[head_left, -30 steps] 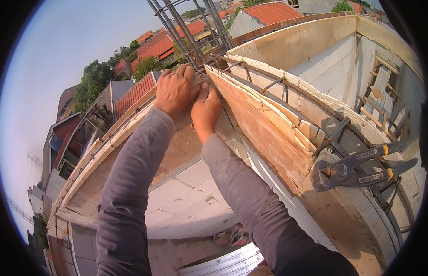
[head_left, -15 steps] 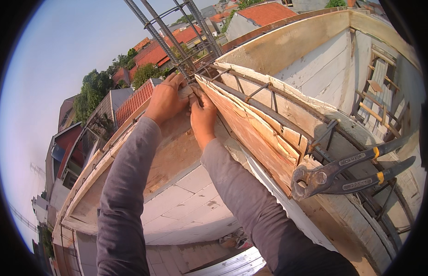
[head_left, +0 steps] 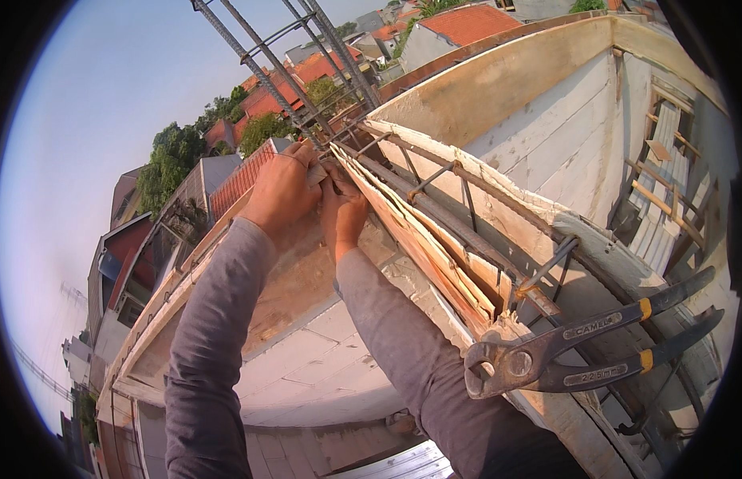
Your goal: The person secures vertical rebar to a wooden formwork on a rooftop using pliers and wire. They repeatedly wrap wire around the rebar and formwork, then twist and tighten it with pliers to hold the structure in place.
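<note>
Both my hands are together at the far end of a split plywood board (head_left: 431,239), by the foot of an upright rebar column (head_left: 263,60). My left hand (head_left: 277,193) is closed, its fingertips pinching a small flat grey piece (head_left: 316,174). A thin wire passes over its knuckles. Close against it on the right, my right hand (head_left: 344,214) has its fingers curled in beside the same piece; what they grip is hidden. End-cutting pincers (head_left: 519,363) with dark handles and yellow bands rest, jaws toward my right forearm, across the near end of the formwork.
A horizontal rebar cage (head_left: 467,227) with stirrups runs between the plywood and a rough-edged formwork panel (head_left: 586,231). Below my arms is a white block wall (head_left: 323,359). A deep opening with wooden battens (head_left: 666,188) lies at right. Rooftops (head_left: 467,28) stand beyond the edge.
The view has shifted slightly, so the column and pincers appear further left, the pincers also lower. My right hand's fingers have tucked further in beside the left; both hands stay at the corner.
</note>
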`<action>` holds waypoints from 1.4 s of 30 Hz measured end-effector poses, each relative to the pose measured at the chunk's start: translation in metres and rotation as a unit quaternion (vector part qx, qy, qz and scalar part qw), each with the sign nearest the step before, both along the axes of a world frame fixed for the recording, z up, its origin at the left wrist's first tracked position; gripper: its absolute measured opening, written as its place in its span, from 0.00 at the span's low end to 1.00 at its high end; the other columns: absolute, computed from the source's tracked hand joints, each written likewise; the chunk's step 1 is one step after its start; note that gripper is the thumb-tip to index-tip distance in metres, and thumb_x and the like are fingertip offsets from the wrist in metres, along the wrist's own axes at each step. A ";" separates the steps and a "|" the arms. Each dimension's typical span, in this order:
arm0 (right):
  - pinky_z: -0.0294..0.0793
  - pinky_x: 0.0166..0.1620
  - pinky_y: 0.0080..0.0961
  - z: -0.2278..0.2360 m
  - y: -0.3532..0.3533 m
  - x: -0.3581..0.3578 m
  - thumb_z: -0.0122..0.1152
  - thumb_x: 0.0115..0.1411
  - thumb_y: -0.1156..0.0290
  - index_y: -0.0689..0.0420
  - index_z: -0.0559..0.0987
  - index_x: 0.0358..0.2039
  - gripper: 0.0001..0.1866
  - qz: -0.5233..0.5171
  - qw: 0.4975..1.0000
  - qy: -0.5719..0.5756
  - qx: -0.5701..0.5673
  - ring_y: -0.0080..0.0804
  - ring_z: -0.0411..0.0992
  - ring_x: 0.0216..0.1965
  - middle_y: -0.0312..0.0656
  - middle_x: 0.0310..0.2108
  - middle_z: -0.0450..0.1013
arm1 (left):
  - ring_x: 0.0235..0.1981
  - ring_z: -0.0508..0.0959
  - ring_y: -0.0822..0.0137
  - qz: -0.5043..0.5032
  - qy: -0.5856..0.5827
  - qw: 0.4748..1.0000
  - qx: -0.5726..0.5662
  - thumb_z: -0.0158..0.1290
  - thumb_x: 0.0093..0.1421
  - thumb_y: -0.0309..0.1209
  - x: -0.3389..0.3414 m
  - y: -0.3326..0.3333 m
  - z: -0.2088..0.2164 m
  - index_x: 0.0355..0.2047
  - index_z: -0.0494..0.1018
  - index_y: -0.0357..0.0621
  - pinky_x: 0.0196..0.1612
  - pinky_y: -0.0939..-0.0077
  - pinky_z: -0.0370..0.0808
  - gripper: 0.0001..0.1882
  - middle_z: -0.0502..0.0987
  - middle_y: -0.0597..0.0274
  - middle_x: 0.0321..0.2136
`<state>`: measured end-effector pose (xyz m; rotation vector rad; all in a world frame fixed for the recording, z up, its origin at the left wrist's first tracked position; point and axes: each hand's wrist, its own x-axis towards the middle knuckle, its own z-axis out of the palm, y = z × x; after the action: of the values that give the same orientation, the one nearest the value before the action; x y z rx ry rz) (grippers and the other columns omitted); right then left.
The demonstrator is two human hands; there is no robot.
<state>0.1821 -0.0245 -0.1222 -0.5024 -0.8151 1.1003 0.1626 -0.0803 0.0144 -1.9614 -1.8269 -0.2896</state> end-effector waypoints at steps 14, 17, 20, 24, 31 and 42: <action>0.80 0.42 0.26 0.004 -0.011 0.007 0.67 0.70 0.62 0.60 0.88 0.49 0.16 -0.006 0.997 -0.001 -0.080 0.24 0.80 0.39 0.39 0.40 0.86 | 0.49 0.80 0.39 -0.044 -0.045 0.998 0.005 0.63 0.48 0.28 -0.015 0.005 0.000 0.47 0.81 0.33 0.54 0.54 0.78 0.24 0.79 0.40 0.46; 0.79 0.42 0.24 0.005 -0.008 0.003 0.66 0.70 0.64 0.60 0.87 0.49 0.14 -0.055 0.995 0.064 -0.054 0.24 0.80 0.39 0.39 0.42 0.85 | 0.47 0.81 0.40 -0.044 -0.061 0.997 0.010 0.64 0.46 0.28 -0.014 0.007 0.000 0.43 0.81 0.32 0.52 0.55 0.78 0.22 0.79 0.41 0.44; 0.78 0.38 0.27 -0.006 -0.003 0.006 0.67 0.67 0.69 0.58 0.88 0.45 0.10 -0.199 0.978 -0.055 0.024 0.29 0.80 0.35 0.38 0.36 0.84 | 0.43 0.81 0.42 -0.075 -0.094 0.993 0.012 0.65 0.45 0.28 -0.018 0.013 0.000 0.39 0.81 0.32 0.50 0.56 0.78 0.19 0.79 0.43 0.41; 0.77 0.37 0.36 -0.025 -0.020 0.021 0.70 0.59 0.75 0.56 0.88 0.39 0.07 -0.260 0.940 -0.176 0.133 0.43 0.77 0.34 0.40 0.31 0.78 | 0.41 0.81 0.44 -0.078 -0.081 0.994 0.013 0.66 0.44 0.28 -0.026 0.012 0.000 0.37 0.80 0.34 0.47 0.58 0.78 0.18 0.80 0.46 0.38; 0.77 0.37 0.43 -0.030 -0.018 0.026 0.68 0.58 0.73 0.57 0.82 0.37 0.06 -0.168 0.937 -0.238 0.195 0.51 0.78 0.36 0.46 0.35 0.78 | 0.34 0.78 0.60 -0.074 -0.065 0.995 -0.003 0.68 0.48 0.30 -0.033 0.014 0.004 0.43 0.81 0.38 0.42 0.68 0.76 0.20 0.78 0.58 0.35; 0.77 0.35 0.43 -0.023 -0.036 0.050 0.64 0.66 0.69 0.55 0.81 0.35 0.04 -0.120 0.914 -0.263 0.285 0.48 0.77 0.33 0.43 0.31 0.77 | 0.45 0.74 0.70 -0.108 -0.275 0.953 0.066 0.52 0.74 0.29 -0.065 -0.024 -0.003 0.62 0.76 0.41 0.56 0.74 0.71 0.18 0.73 0.66 0.43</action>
<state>0.2324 -0.0608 -0.1457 -0.3871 -1.4472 0.4523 0.0977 -0.1044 0.0115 -2.1249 -1.8330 -1.0933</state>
